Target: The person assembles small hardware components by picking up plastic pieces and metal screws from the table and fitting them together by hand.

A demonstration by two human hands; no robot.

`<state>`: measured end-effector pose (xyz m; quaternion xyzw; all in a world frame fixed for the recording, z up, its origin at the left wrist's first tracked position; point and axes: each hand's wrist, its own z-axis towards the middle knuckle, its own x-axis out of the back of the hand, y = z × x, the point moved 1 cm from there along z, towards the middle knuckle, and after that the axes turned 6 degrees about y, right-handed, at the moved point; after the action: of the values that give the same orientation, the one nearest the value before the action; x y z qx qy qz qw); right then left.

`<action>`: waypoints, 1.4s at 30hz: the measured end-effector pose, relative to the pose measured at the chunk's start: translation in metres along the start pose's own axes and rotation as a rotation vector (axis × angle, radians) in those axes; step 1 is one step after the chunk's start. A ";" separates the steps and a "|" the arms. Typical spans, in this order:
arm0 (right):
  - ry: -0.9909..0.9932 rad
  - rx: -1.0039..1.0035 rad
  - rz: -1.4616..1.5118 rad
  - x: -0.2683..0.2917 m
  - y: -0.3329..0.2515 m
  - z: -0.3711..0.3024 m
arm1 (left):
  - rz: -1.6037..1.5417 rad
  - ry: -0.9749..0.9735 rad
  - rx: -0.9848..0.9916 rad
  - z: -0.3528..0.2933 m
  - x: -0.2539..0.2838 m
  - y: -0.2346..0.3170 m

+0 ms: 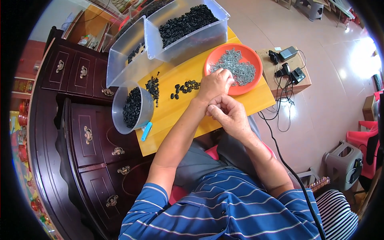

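My left hand (215, 85) reaches over the near-left rim of an orange-red plate (258, 66), its bent fingers down at a heap of small silvery screws (236, 66). What those fingers hold, if anything, is hidden. Just below the left wrist, my right hand (233, 118) is closed in a pinch, and whatever sits in it is too small or covered to make out. Left of my left hand, several small black oval rings (185, 87) lie loose on the yellow tabletop (168, 122). Farther left is a pile of black screw-like pieces (152, 89).
A clear round tub (146, 108) of black parts stands at the table's left, beside a blue-handled tool (147, 131). Clear bins (188, 38) with black rings stand behind. Right of the table, a cardboard box (298, 82) carries adapters; a black cable (280, 154) runs past my right arm.
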<state>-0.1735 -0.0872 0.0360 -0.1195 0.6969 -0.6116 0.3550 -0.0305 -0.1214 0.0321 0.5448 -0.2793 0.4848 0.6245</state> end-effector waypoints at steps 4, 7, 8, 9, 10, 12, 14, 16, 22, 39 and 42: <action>0.027 -0.023 0.093 0.001 -0.006 0.001 | -0.352 0.116 0.110 -0.007 0.008 -0.006; 0.052 -0.099 0.204 0.006 -0.009 0.003 | -0.801 0.128 0.289 -0.023 0.028 0.001; 0.066 -0.150 0.257 0.007 -0.009 0.002 | -1.011 0.131 0.359 -0.031 0.034 0.003; 0.072 -0.144 0.247 0.010 -0.009 0.002 | -1.022 0.129 0.350 -0.038 0.040 0.008; 0.042 -0.210 0.272 0.010 -0.010 0.002 | -1.075 0.150 0.363 -0.048 0.047 0.012; 0.015 -0.268 0.285 0.010 -0.012 0.002 | -1.139 0.174 0.363 -0.063 0.051 0.018; 0.014 -0.265 0.336 0.008 -0.010 0.002 | -1.231 0.179 0.381 -0.077 0.050 0.022; -0.010 -0.243 0.330 0.007 -0.005 0.001 | -1.257 0.210 0.392 -0.085 0.051 0.027; -0.067 -0.326 0.326 0.005 -0.009 -0.001 | -1.071 0.306 0.256 -0.099 0.055 0.030; -0.101 -0.202 0.212 -0.007 -0.008 -0.006 | -1.005 0.205 0.314 -0.119 0.079 0.017; -0.027 -0.052 -0.068 -0.005 -0.006 -0.006 | -0.907 0.211 0.355 -0.121 0.074 0.016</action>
<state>-0.1752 -0.0804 0.0434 -0.1605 0.7032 -0.6034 0.3402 -0.0390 0.0150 0.0730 0.6573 0.1375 0.2568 0.6950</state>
